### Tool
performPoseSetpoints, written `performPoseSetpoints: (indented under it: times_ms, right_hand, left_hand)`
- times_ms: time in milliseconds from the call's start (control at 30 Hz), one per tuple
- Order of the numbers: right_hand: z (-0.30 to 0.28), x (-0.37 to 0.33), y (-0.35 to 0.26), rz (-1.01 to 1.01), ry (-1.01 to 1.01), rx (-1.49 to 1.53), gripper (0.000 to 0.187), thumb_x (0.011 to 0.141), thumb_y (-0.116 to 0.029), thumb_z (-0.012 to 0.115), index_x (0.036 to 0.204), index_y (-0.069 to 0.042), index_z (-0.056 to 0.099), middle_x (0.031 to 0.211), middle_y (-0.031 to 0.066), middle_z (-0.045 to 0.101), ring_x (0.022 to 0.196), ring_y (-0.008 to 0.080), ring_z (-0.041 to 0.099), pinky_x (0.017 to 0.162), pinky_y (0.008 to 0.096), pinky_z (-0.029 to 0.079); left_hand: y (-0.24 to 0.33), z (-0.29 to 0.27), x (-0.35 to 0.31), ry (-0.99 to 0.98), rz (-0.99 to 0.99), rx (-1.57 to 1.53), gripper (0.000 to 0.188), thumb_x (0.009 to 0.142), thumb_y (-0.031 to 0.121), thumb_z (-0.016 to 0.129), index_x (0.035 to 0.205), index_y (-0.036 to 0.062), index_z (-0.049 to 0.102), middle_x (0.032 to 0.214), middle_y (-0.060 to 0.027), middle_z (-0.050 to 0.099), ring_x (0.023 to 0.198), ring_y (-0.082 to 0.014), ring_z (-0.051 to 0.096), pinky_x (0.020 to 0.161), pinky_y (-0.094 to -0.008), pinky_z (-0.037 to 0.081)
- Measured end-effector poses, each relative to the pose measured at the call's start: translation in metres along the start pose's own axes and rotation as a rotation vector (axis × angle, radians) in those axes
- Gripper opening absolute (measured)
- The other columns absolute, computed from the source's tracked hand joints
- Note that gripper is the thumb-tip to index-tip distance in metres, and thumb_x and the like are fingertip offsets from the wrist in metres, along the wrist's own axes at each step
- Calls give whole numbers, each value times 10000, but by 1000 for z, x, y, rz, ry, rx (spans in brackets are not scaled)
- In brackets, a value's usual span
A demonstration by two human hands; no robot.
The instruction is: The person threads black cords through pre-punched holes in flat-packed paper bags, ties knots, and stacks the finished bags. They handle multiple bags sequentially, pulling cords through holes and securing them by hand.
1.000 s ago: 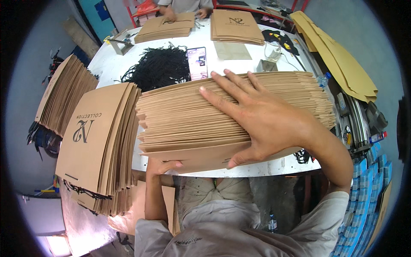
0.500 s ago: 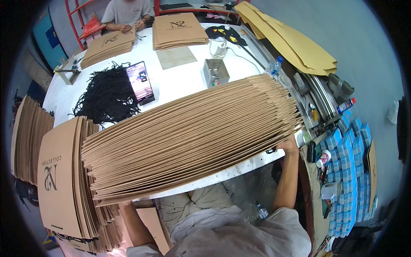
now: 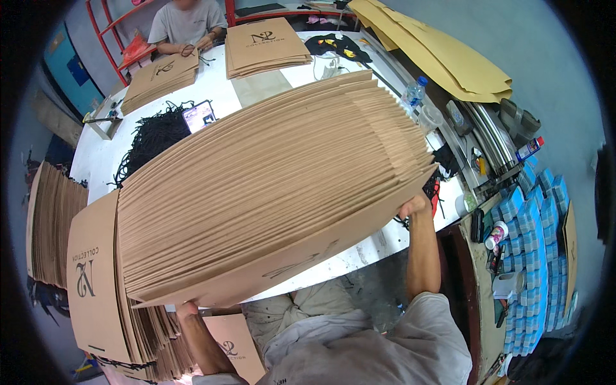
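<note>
A long, thick stack of brown paper bags (image 3: pixel 269 186) stretches across the middle of the view, its many folded edges facing up. My left hand (image 3: pixel 187 310) grips its near left corner from below. Around the lower right end is my right hand (image 3: pixel 416 206), most of its fingers hidden beneath the bags. The stack is tilted, so the printed face of its nearest bag shows. Just left of it stands another row of brown paper bags (image 3: pixel 93 276), close against its end.
Black cords (image 3: pixel 151 138) and a phone (image 3: pixel 198 116) lie behind the stack on the white table (image 3: pixel 324 273). Across the table, a person (image 3: pixel 186 29) handles a cord beside flat bag piles (image 3: pixel 266 48). Blue-wrapped bundles (image 3: pixel 529 256) and a bottle (image 3: pixel 414 92) are at right.
Both hands have lifted and tilted the bag stack, its right end rising and its near printed face coming into sight. It now covers the small metal box and part of the phone.
</note>
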State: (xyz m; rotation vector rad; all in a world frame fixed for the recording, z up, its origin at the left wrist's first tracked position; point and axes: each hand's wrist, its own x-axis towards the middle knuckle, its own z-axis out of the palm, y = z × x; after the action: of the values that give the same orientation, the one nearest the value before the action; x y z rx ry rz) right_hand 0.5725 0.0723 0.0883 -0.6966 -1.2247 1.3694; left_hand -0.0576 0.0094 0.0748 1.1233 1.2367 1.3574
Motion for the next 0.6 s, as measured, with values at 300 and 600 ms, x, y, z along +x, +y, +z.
performPoseSetpoints:
  times_ms: [300, 600]
  right_hand:
    - [-23, -29, 32, -191, 187, -5, 1247, 552, -519, 966, 1485, 98, 415, 1485, 151, 527, 1381, 284, 477, 1144, 414, 382]
    - [-4, -23, 18, 1, 116, -41, 1207, 514, -450, 999, 1454, 80, 461, 1404, 147, 593, 1297, 281, 549, 1066, 422, 455]
  left_hand:
    - [0, -1, -1, 24, -2, -2, 841, 690, 275, 903, 1380, -30, 530, 1280, -132, 640, 1168, -273, 621, 1000, -420, 510]
    - [-7, -2, -1, 35, -18, 11, 841, 711, 274, 893, 1396, -30, 512, 1292, -136, 631, 1180, -274, 615, 1006, -419, 505]
